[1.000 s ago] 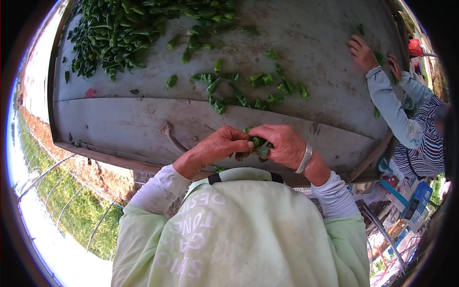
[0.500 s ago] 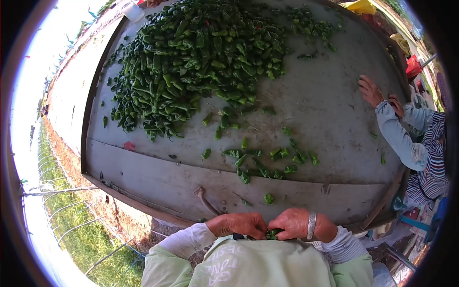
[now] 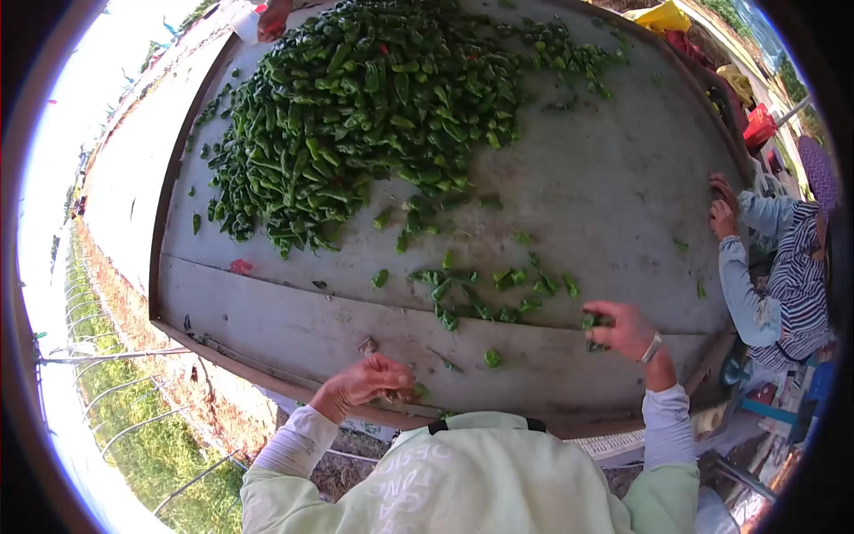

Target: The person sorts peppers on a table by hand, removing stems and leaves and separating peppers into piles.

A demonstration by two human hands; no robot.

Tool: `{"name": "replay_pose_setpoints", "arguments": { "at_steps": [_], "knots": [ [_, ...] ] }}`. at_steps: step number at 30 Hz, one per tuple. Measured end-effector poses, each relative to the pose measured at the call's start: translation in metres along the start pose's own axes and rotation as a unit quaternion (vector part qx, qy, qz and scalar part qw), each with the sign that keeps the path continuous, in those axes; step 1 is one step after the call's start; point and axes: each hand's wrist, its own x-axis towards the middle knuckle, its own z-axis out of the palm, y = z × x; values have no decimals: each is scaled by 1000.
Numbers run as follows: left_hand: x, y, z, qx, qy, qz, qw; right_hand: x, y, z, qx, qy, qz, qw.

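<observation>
A: Half a second ago the two hands were together by the chest; now the left hand (image 3: 366,381) is out at 7 o'clock and the right hand (image 3: 628,333) has swung away, between 3 and 4.

B: And the co-worker's hands (image 3: 722,220)?

A: Drawn back to the right edge of the table (image 3: 614,178), just above 3 o'clock.

B: Take me across from the left, then.

A: At 9 o'clock a red scrap (image 3: 240,266) lies on the table. From 11 towards 12 rises the big heap of green peppers (image 3: 365,116).

B: What is the left hand doing?

A: Its fingers curl in towards the thumb, near the table's lower edge. It's blurred, so I cannot tell whether it pinches anything; a small green piece (image 3: 421,390) shows just beside the fingertips.

B: Next?

A: Loose peppers (image 3: 478,304) lie scattered near the centre, towards 4, with a single pepper (image 3: 493,359) apart from them at 5.

B: And the right hand?

A: Thumb and fingers pinch a green pepper (image 3: 593,331); whether there's more than one, I cannot tell. A silver bracelet (image 3: 653,346) circles that wrist
</observation>
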Motion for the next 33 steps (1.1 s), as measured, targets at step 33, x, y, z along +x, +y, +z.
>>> {"name": "replay_pose_setpoints", "arguments": {
  "at_steps": [33],
  "knots": [
    [-92, -81, -141, 69, 661, 381, 643, 48, 30, 58, 590, 123, -81, 794]
  ]
}}
